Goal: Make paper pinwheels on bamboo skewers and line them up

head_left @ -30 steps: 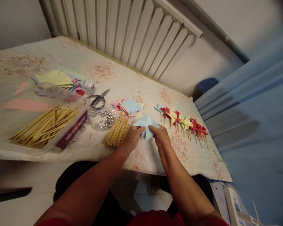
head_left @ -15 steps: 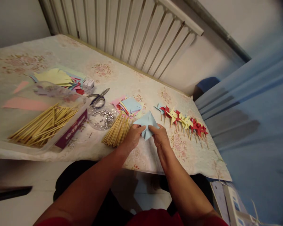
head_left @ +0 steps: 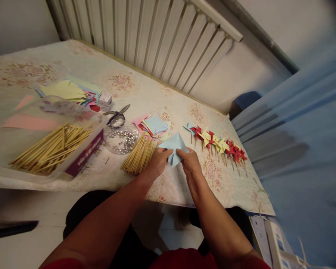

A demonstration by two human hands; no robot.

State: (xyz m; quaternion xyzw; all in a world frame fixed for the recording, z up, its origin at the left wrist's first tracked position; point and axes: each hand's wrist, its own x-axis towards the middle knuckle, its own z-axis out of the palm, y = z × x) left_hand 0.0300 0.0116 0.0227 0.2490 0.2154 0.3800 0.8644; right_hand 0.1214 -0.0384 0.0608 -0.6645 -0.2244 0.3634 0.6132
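Between my hands I hold a light-blue paper square (head_left: 174, 142) with slits cut in from its corners, one corner pointing toward me. My left hand (head_left: 160, 158) pinches its left side, thumb on top. On the right side my right hand (head_left: 189, 158) grips it the same way, and the fingers beneath are hidden by the paper. Just left of my left hand lies a bundle of thin wooden sticks (head_left: 137, 156). Behind the sticks is a pile of coloured paper squares (head_left: 154, 126), a blue one on top. Finished paper pinwheels (head_left: 220, 144) in red, yellow and blue lie in a row to the right.
A clear plastic box (head_left: 52, 175) with more sticks stands at the left. Beside it are a round clear dish of metal fasteners (head_left: 122, 140), scissors (head_left: 117, 116), a small white box (head_left: 105, 99) and paper scraps (head_left: 63, 90). A radiator (head_left: 145, 37) runs behind the table; a blue curtain (head_left: 296, 123) hangs right.
Almost nothing differs. Both hands keep their hold on the blue paper in the same place, and the view has shifted only very slightly.
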